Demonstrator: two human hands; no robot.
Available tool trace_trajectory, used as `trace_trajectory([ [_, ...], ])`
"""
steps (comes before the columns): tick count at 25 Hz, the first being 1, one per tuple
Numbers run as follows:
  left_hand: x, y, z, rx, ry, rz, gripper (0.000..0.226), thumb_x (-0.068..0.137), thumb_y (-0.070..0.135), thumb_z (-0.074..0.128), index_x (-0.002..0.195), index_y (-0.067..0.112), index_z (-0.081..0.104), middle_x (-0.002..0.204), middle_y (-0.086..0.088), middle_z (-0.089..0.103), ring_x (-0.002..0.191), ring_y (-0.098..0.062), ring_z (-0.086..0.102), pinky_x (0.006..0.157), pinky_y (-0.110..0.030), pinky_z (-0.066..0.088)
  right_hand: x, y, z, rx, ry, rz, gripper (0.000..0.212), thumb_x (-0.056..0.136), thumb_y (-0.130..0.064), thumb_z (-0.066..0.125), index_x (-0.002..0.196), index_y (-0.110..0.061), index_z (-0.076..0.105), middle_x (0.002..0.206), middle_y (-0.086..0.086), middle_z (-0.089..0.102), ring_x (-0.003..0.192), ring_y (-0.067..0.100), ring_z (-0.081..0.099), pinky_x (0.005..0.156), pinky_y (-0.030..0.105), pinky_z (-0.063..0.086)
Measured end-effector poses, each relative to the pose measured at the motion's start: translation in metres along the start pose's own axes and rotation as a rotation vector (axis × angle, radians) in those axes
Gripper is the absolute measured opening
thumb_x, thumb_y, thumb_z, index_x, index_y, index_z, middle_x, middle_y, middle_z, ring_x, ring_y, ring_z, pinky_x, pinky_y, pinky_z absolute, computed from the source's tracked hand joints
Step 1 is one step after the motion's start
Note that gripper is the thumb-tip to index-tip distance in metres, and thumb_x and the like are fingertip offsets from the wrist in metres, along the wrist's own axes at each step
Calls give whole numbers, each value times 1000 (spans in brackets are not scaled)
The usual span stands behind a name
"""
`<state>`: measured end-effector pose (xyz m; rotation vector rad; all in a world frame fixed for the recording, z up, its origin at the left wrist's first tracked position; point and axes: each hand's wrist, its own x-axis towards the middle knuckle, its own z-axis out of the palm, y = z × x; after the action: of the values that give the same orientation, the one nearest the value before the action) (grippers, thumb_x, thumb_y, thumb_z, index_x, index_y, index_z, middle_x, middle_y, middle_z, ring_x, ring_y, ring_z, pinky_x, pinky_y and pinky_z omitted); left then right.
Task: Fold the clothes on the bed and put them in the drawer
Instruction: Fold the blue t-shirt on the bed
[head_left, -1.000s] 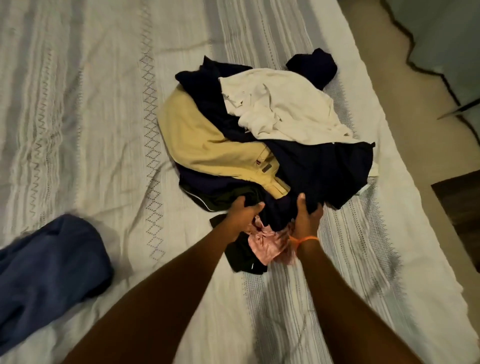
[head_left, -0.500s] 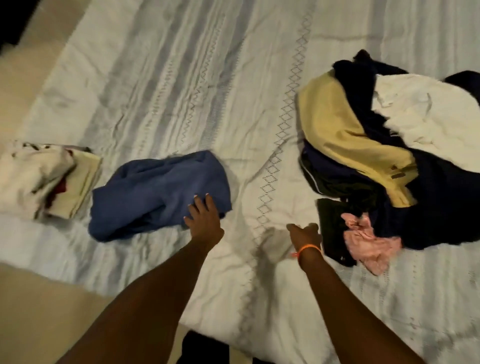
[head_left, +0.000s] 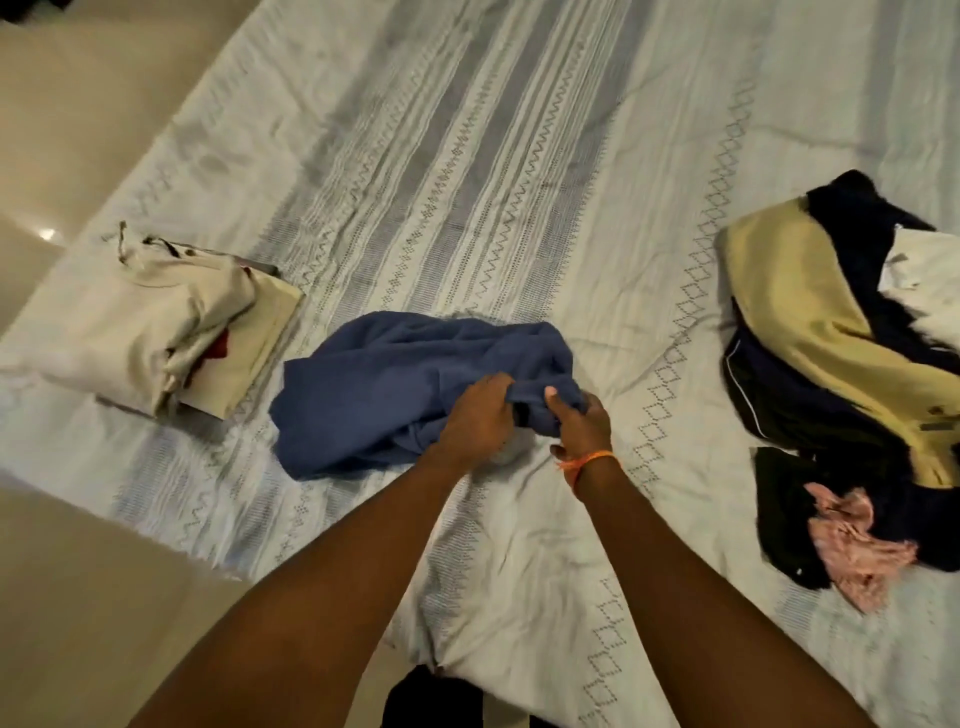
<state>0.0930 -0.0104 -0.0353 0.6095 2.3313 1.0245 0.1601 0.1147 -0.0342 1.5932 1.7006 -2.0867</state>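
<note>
A crumpled blue garment (head_left: 384, 384) lies in the middle of the bed (head_left: 467, 182). My left hand (head_left: 475, 421) and my right hand (head_left: 579, 423), which wears an orange wristband, both grip its right edge. To the right sits a pile of unfolded clothes (head_left: 852, 374): a yellow piece, dark navy pieces, a white one and a pink one (head_left: 857, 551) at the near end. At the left edge of the bed rests a stack of folded cream clothes (head_left: 156, 322).
The bed's white cover has grey woven stripes and is wrinkled. Beige floor (head_left: 78, 104) shows to the left and near left of the bed. A dark shape (head_left: 431, 699) sits at the bed's near edge between my arms.
Both hands left the clothes pile on the right and moved to the blue garment, then closed on it. My view swung left, which brought the folded stack into sight.
</note>
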Motion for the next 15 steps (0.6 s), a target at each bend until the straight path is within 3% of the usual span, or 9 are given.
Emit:
trace_trajectory([
  [2,-16,28,-43,-128,98,-9,22,93,21,38,92,5,53,84,-11,59,73,-24,52,65,-38,41,-35,-46,1,-21,-5,-176,41,83,-27,77,114,-9,58,107,11,67,92,25,66,65,32,54],
  [4,-26,63,-88,-121,148,-39,18,99,17,43,103,6,56,89,-6,60,77,-20,54,67,-31,42,-66,-91,-12,-124,-134,-351,49,76,-20,83,116,-10,57,104,5,68,89,15,68,70,25,56],
  [6,-41,99,-138,-49,194,25,14,96,23,49,94,10,55,80,1,57,73,-19,54,61,-29,38,-98,-136,-34,-380,-258,-517,57,67,-18,89,114,-15,58,96,-4,67,84,11,66,71,24,54],
  [9,-63,144,-203,144,215,128,19,79,38,54,81,19,52,75,2,57,71,-20,56,58,-31,37,-125,-192,-68,-765,-246,-734,56,59,-19,93,106,-20,63,96,-9,62,87,8,57,76,21,43],
  [12,-80,186,-243,315,339,116,9,78,24,60,80,19,53,81,-3,60,77,-26,58,62,-30,39,-147,-234,-96,-1076,-245,-839,53,59,-20,93,106,-18,68,99,-6,63,97,15,58,79,22,40],
  [15,-95,214,-267,169,597,-25,24,87,23,58,68,14,46,65,0,48,70,-24,48,56,-31,28,-155,-247,-125,-1116,-173,-852,30,73,-21,84,99,-12,71,92,2,66,92,23,61,75,26,40],
])
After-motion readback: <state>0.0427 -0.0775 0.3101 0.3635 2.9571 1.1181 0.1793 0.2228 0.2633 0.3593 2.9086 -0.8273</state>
